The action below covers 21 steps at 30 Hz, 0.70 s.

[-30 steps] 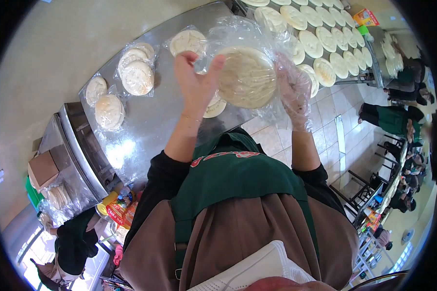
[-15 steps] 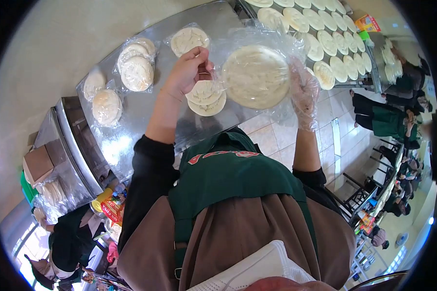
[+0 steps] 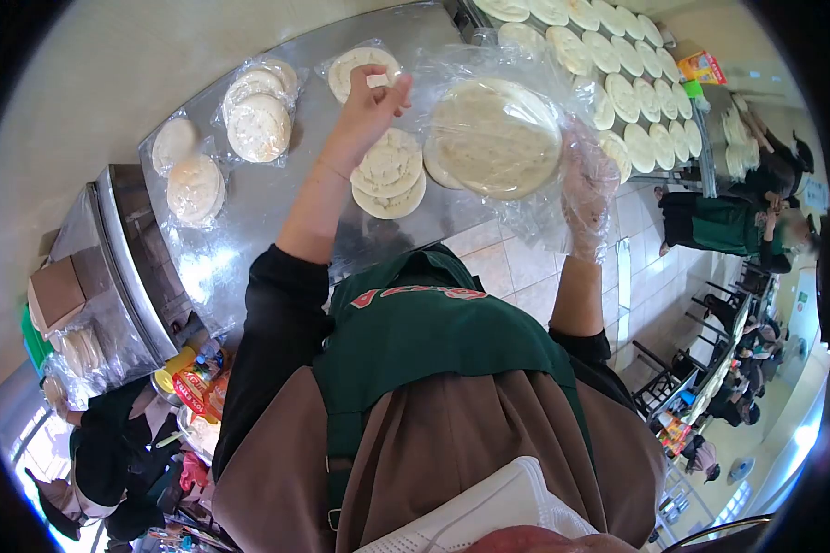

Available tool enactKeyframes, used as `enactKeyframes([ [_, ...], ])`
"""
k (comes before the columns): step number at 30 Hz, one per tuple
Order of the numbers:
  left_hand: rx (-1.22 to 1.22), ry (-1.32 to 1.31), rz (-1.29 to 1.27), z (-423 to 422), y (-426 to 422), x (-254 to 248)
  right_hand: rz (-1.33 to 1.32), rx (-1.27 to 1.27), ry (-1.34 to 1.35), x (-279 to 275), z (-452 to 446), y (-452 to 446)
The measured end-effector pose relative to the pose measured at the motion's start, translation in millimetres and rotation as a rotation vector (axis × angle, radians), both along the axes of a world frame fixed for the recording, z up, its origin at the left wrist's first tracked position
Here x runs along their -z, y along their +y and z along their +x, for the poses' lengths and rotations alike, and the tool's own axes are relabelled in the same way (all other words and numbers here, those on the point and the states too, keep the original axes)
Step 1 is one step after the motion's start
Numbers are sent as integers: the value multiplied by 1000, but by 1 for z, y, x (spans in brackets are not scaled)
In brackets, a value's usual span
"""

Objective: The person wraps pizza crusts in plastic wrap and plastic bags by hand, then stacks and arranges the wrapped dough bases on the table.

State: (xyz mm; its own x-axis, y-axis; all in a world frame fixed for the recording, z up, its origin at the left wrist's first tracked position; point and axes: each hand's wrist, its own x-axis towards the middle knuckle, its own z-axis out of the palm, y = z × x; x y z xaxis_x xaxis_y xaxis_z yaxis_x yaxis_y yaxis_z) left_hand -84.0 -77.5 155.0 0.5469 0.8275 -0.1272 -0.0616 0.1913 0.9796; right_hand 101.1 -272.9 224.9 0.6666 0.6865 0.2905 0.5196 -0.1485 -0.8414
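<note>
My right hand (image 3: pixel 588 189), in a clear plastic glove, grips the edge of a clear plastic bag of round flatbreads (image 3: pixel 496 138). The bag is held up over the metal table, its loose film spreading above and around the bread. To its left, my bare left hand (image 3: pixel 376 103) is off the bag, thumb and fingers apart and nothing in them. Just below that hand, a few loose flatbreads (image 3: pixel 387 194) overlap on the table. Behind the fingers lies a bagged flatbread (image 3: pixel 355 69), partly hidden.
More bagged flatbreads (image 3: pixel 256 124) lie on the left of the metal table (image 3: pixel 281 207). Rows of flatbreads (image 3: pixel 622 92) cover a surface at upper right. A cardboard box (image 3: pixel 57 293) stands at left. A person in a green apron (image 3: pixel 710 224) is at right; another person (image 3: pixel 111 452) is at lower left.
My left hand has opened and moved up slightly, away from the bag's edge. The bagged flatbreads have tilted a little, and my right hand has shifted slightly right, still gripping.
</note>
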Motion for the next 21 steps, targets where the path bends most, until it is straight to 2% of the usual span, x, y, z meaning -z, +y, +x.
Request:
enactKeyframes([
  [4, -56, 124, 144, 5, -27, 15, -24, 25, -117, -7, -4, 1],
  [6, -112, 184, 177, 9, -35, 13, 7, 9, -324, -12, -9, 4],
  [10, -79, 161, 213, 6, -29, 15, 4, 7, -289, -15, -12, 3],
  [12, 17, 152, 485, 3, -24, 15, -72, 7, -243, -20, -13, 1],
  [13, 14, 149, 482, 1, -20, 20, -74, 5, -247, -21, -11, -1],
  [15, 21, 335, 759, -5, -8, 33, -143, 30, -464, -21, -3, -6],
  [16, 18, 334, 759, -14, 4, 37, -143, 28, -466, -22, 4, -9],
  [18, -98, 420, 831, -28, 24, 43, 21, 63, -208, -23, 17, -17],
  [19, -95, 412, 831, -27, 23, 30, 20, 68, -214, -25, 19, -20],
  [21, -160, 116, 786, -28, 19, 6, 58, 44, -117, -32, 22, -25],
])
